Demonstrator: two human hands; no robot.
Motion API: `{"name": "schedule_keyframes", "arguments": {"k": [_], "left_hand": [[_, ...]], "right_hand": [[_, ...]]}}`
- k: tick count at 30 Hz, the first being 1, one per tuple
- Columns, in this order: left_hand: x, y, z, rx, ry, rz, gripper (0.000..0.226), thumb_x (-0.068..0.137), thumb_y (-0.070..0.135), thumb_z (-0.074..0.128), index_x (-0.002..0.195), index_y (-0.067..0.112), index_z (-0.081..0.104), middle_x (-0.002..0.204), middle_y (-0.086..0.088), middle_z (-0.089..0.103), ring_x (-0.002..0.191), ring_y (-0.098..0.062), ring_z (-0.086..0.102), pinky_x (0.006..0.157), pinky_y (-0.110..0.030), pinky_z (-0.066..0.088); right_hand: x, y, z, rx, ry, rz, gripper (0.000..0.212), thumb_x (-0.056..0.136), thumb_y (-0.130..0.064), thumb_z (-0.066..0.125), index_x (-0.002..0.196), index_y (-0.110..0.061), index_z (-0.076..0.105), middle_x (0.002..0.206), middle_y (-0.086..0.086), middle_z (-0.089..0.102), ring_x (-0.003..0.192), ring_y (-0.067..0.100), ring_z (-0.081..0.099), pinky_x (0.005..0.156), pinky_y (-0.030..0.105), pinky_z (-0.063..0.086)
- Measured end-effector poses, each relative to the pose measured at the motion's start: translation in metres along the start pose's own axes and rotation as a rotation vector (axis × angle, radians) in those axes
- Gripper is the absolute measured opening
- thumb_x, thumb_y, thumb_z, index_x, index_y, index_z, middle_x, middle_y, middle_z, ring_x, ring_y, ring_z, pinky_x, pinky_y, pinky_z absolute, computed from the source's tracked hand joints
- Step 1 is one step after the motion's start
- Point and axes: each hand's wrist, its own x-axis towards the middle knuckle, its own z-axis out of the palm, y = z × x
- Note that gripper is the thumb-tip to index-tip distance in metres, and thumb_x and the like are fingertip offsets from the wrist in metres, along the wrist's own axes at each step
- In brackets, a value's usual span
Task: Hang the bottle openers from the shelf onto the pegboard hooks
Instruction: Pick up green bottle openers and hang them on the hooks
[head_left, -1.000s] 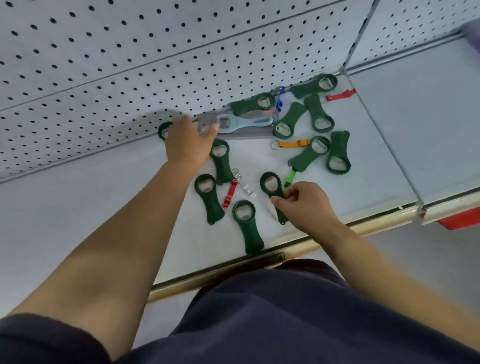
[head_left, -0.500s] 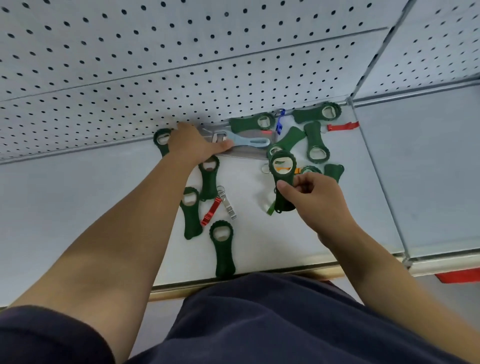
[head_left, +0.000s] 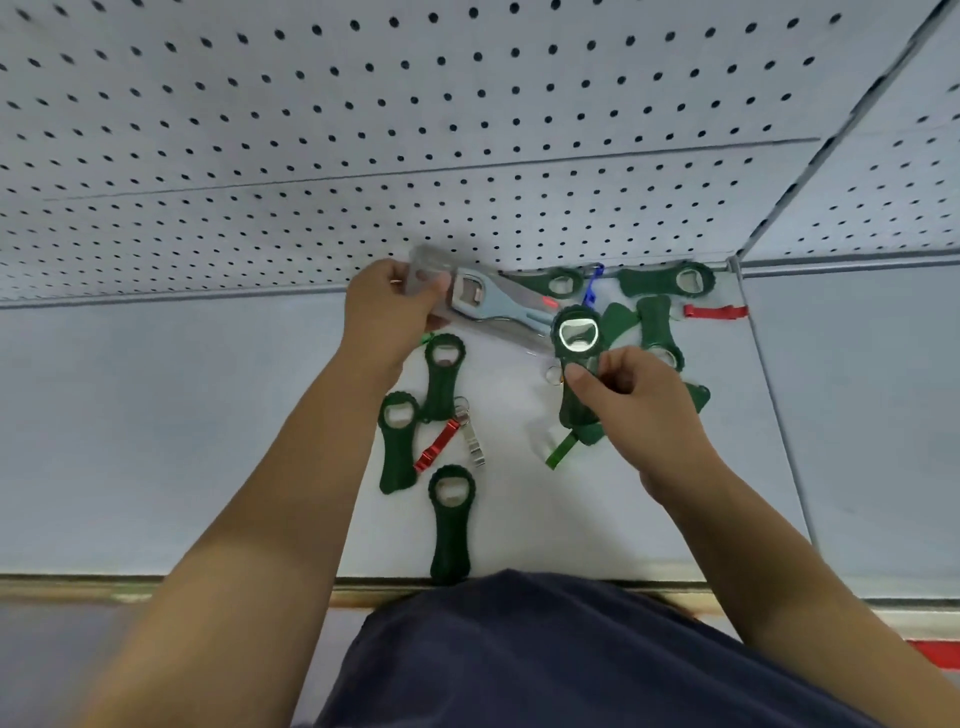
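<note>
Below the white pegboard (head_left: 467, 130), both hands have just lifted off the shelf (head_left: 182, 426): the left hand (head_left: 387, 306) grips the pale blue opener (head_left: 498, 304), seemingly in a clear packet, and the right hand (head_left: 639, 400) pinches a green opener (head_left: 571, 405) by its handle. Hanging likely comes next, though no hook shows

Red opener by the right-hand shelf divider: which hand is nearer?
Right. The right hand, holding a green opener, is just front-left of the red opener; the left hand, gripping the packaged blue opener, is far to its left.
</note>
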Motion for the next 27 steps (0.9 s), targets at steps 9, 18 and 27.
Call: {"name": "schedule_keyframes", "arguments": {"k": [9, 18, 27], "left_hand": [[-0.071, -0.005, -0.064, -0.224, 0.189, 0.062, 0.009, 0.101, 0.027, 0.061, 0.099, 0.018, 0.065, 0.100, -0.002, 0.076, 0.093, -0.016, 0.075, 0.078, -0.030, 0.063], [-0.121, -0.025, -0.165, -0.370, 0.312, 0.099, 0.015, 0.095, 0.023, 0.069, 0.082, 0.015, 0.070, 0.080, 0.000, 0.074, 0.078, -0.015, 0.072, 0.086, -0.038, 0.062], [-0.128, -0.049, -0.309, -0.379, 0.288, 0.210, 0.009, 0.087, 0.020, 0.077, 0.079, 0.019, 0.074, 0.078, 0.002, 0.074, 0.078, -0.019, 0.066, 0.090, -0.053, 0.057]], "right_hand": [[-0.034, -0.024, 0.020, 0.023, -0.004, -0.144, 0.014, 0.091, -0.032, 0.071, 0.093, -0.023, 0.060, 0.083, 0.001, 0.075, 0.085, 0.024, 0.072, 0.078, 0.041, 0.058], [-0.082, -0.057, 0.093, 0.089, -0.151, -0.223, 0.004, 0.097, -0.026, 0.065, 0.100, -0.025, 0.062, 0.079, -0.001, 0.075, 0.073, 0.013, 0.070, 0.069, 0.026, 0.055], [-0.158, -0.093, 0.223, 0.217, -0.216, -0.249, 0.010, 0.095, -0.015, 0.068, 0.103, -0.012, 0.062, 0.083, 0.010, 0.075, 0.069, 0.020, 0.076, 0.070, 0.031, 0.062]]}}
